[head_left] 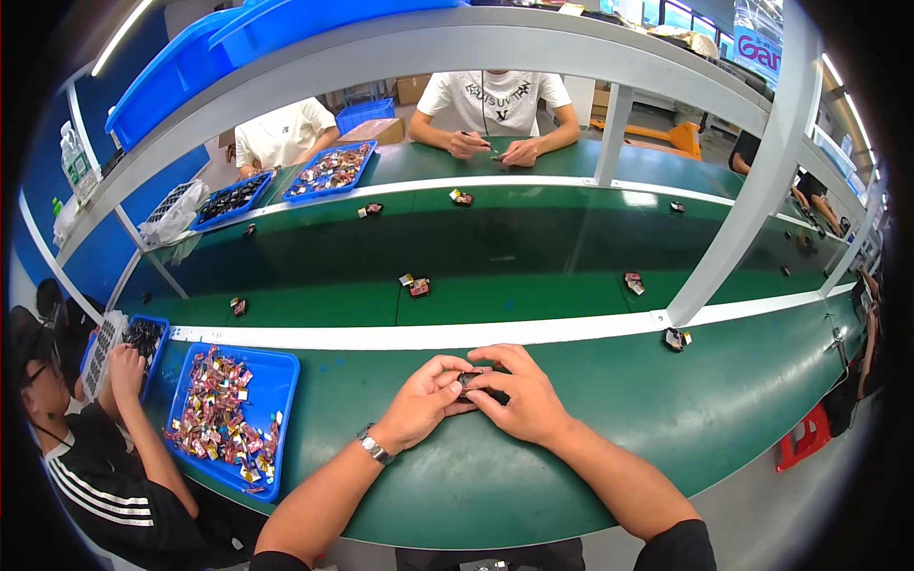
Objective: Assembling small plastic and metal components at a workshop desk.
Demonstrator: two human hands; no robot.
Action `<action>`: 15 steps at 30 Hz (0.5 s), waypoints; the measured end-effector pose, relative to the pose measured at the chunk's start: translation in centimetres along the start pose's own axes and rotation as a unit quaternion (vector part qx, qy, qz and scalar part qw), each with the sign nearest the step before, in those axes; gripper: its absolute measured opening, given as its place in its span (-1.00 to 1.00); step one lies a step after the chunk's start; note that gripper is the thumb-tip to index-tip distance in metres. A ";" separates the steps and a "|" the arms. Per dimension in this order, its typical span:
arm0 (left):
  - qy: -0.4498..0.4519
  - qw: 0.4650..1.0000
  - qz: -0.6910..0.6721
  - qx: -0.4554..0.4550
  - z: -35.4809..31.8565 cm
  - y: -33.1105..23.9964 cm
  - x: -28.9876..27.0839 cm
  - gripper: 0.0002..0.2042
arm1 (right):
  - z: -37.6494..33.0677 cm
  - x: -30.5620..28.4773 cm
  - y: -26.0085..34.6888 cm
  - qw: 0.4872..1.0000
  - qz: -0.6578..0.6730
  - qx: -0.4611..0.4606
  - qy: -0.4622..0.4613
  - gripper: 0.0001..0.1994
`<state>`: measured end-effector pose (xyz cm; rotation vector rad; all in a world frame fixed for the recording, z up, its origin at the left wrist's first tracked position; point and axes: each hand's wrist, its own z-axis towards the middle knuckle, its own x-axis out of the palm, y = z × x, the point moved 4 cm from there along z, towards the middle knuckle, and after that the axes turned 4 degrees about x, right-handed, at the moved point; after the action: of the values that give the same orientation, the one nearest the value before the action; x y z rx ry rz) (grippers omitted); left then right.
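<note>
My left hand (pixel 419 404) and my right hand (pixel 518 392) meet over the green tabletop, with a small black part (pixel 466 380) pinched between their fingers. It looks like a little plastic housing; the fingers cover most of it, so its exact kind is unclear. Both hands are closed on it, thumbs toward each other. To the left of my left forearm lies a blue tray (pixel 289 381) heaped with small red, yellow and white components (pixel 217 409). Beyond my right hand, beside the white rail, sits a black piece with a white and yellow tab (pixel 676 339).
A white rail (pixel 438 337) separates my bench from a green conveyor belt (pixel 514 290) carrying several small assemblies (pixel 419 286). A grey post (pixel 743 190) rises at right. At left, a co-worker's hand (pixel 125 371) reaches by a blue tray of black parts (pixel 145 339). Other people sit across.
</note>
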<state>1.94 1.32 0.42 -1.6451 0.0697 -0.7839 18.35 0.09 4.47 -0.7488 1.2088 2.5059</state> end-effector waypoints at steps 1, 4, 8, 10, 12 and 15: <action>0.002 1.000 0.003 0.000 0.0 0.1 -0.1 -0.76 | -0.1 0.1 0.0 1.000 -0.013 0.001 -0.026 -0.88; 0.021 1.000 -0.014 0.015 0.1 0.3 -0.3 -0.76 | -0.1 0.4 0.1 0.999 0.009 0.013 -0.030 -0.87; 0.015 1.000 -0.019 0.011 -0.1 0.3 -0.5 -0.76 | -0.2 0.5 0.2 0.999 0.014 0.009 -0.034 -0.87; 0.023 0.999 -0.026 0.011 0.0 0.3 -0.5 -0.76 | -0.2 0.6 0.2 0.999 0.016 0.004 -0.034 -0.87; 0.022 0.999 -0.025 0.010 0.0 0.2 -0.4 -0.76 | -0.2 0.6 0.1 0.998 0.034 0.024 -0.037 -0.86; 0.021 0.999 -0.029 0.014 0.0 0.3 -0.4 -0.76 | -0.2 0.7 -0.1 0.998 0.028 0.039 -0.028 -0.84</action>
<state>1.75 1.45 0.00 -1.6110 0.0417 -0.8597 17.93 -0.03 3.92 -0.6309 1.3177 2.4901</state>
